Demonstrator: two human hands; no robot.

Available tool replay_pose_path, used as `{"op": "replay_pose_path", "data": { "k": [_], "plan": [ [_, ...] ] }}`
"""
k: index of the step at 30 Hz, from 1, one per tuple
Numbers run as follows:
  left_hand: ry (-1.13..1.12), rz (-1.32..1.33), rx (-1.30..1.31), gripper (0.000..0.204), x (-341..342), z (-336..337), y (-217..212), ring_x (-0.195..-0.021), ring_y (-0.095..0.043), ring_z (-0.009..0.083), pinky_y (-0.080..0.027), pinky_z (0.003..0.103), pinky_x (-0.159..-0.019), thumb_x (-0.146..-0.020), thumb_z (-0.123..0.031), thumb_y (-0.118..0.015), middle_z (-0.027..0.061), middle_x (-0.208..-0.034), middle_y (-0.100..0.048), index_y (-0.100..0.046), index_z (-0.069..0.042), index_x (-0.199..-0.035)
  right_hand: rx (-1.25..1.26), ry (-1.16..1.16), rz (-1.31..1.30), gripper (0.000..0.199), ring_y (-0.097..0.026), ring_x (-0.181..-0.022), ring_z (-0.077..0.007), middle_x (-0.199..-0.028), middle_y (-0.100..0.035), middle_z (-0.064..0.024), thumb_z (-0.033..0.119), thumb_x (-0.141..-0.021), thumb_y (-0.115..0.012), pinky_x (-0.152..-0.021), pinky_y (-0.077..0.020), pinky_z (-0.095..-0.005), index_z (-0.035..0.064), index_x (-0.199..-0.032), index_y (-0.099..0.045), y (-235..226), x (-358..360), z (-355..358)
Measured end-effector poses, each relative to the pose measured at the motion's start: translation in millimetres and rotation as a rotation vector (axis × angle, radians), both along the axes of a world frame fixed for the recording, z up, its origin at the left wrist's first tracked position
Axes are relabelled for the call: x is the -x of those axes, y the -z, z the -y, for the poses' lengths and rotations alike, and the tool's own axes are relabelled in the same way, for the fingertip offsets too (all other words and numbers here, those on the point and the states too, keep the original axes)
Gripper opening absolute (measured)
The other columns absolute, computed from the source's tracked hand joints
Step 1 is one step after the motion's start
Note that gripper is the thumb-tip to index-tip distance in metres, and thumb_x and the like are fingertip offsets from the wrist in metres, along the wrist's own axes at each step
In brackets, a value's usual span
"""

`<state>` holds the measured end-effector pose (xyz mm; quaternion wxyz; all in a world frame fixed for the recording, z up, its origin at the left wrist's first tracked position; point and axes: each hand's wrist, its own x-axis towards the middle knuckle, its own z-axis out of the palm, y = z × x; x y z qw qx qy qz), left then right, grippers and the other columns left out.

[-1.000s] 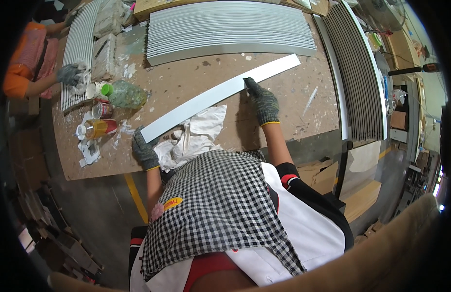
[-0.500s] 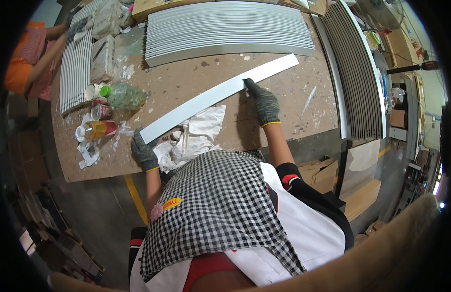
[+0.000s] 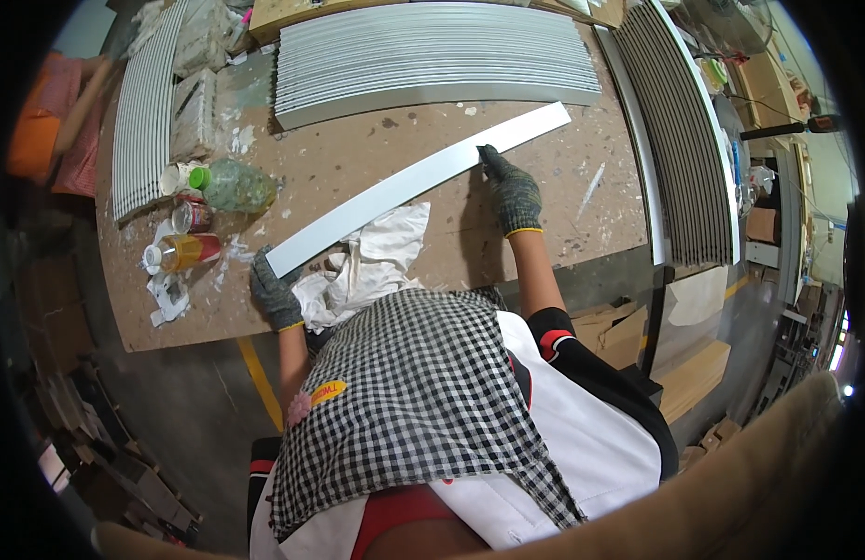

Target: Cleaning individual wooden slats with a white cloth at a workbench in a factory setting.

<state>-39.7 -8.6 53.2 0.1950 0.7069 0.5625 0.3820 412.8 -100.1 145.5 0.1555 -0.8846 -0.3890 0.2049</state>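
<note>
A long, flat white strip (image 3: 395, 199) slants across the table in front of me, its far end up to the right. My left hand (image 3: 276, 289), in a grey knit glove, grips its near left end. Further along, my right hand (image 3: 512, 191), gloved the same way, has thumb and fingers at the strip's near edge. Under and beside the strip's left part lies a crumpled white cloth (image 3: 381, 252), close to my left hand. Behind the strip stands a wide stack of similar silvery-white strips (image 3: 432, 56).
At the left are a green-capped plastic bottle (image 3: 235, 185), a bottle of amber liquid (image 3: 185, 252) and a small can (image 3: 191, 217). More strips are stacked at the left (image 3: 145, 121) and right (image 3: 680, 140). A co-worker's arm (image 3: 83, 107) reaches in at far left.
My right hand has slid slightly right along the strip. The left hand and strip stay nearly in place. The co-worker's arm at far left has shifted.
</note>
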Motion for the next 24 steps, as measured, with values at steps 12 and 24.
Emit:
{"op": "replay_pose_path", "data": {
  "k": [12,24],
  "plan": [
    [-0.201,0.676,0.462,0.032,-10,0,-8,-0.098,-0.063,0.0222,-0.058,0.033,-0.071,-0.092,-0.015,-0.058,0.0102,-0.113,-0.062,-0.06,0.0,-0.121,-0.102,0.075,-0.011,0.033,-0.063,-0.103,-0.0342,-0.116,-0.065,-0.0129,0.032,-0.098,-0.049,-0.088,-0.0495,-0.0414,0.0315,-0.13,-0.059,12,-21,6],
    [-0.077,0.321,0.178,0.036,-5,-4,6,-0.099,-0.063,0.0228,-0.058,0.033,-0.067,-0.094,-0.025,-0.056,0.0095,-0.112,-0.062,-0.06,-0.002,-0.12,-0.068,0.156,-0.019,0.036,-0.063,-0.112,-0.0255,-0.122,-0.065,-0.0066,0.016,-0.096,-0.052,-0.092,-0.0486,-0.0353,0.027,-0.129,-0.061,0,-35,2]
  ]
}}
